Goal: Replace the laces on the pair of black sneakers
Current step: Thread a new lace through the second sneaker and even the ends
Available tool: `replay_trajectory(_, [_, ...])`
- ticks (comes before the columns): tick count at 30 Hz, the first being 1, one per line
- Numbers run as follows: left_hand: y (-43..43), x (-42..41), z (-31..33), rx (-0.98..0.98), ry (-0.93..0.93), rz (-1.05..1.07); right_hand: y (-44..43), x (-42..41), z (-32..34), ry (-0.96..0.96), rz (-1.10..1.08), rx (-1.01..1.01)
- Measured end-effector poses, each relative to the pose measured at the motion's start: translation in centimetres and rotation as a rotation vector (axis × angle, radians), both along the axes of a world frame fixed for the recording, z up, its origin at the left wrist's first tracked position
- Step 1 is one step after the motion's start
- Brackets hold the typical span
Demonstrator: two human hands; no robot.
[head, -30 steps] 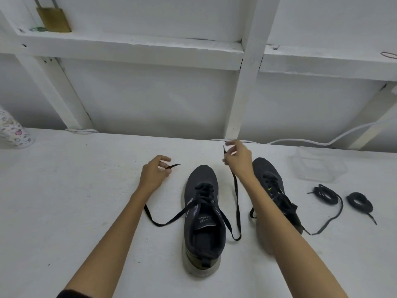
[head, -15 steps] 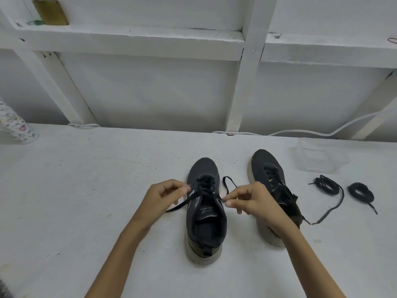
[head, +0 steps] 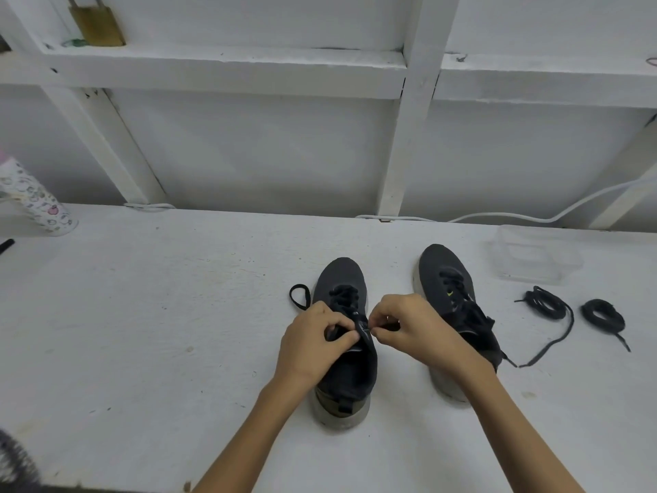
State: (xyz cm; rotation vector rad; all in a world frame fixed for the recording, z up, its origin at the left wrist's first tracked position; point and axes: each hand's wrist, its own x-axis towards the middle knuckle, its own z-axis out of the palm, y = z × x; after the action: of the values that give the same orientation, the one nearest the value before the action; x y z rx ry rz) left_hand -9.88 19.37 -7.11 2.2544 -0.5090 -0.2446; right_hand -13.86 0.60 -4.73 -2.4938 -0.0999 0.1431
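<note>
Two black sneakers stand toes away from me on the white table. Over the tongue of the left sneaker (head: 343,279) my left hand (head: 313,341) and my right hand (head: 412,327) meet, each pinching a part of its black lace (head: 299,297). A loop of that lace sticks out to the left of the shoe. The right sneaker (head: 451,290) is laced, and my right wrist covers its heel. Two coiled black laces, one (head: 547,304) nearer and one (head: 602,314) farther right, lie to the right of the shoes.
A clear plastic container (head: 533,256) sits at the back right. A patterned cup (head: 33,201) stands at the far left. A white cable (head: 533,217) runs along the wall. White wooden framing rises behind the table, with a brass padlock (head: 97,24) on its ledge.
Both hands came back from holding the lace ends stretched out beyond the shoe. They now meet close together over the left sneaker's tongue, and the lace is bunched there.
</note>
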Motion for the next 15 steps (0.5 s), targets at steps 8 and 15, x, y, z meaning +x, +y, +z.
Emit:
replay_trajectory(8, [-0.2,-0.1,-0.6,-0.083,0.004,0.028,-0.1,1.7,1.0,0.088,0.146,-0.134])
replay_trajectory(15, [-0.4,-0.3,-1.1,-0.126,0.022,0.052,-0.2,2.3,0.9,0.158,0.138,-0.099])
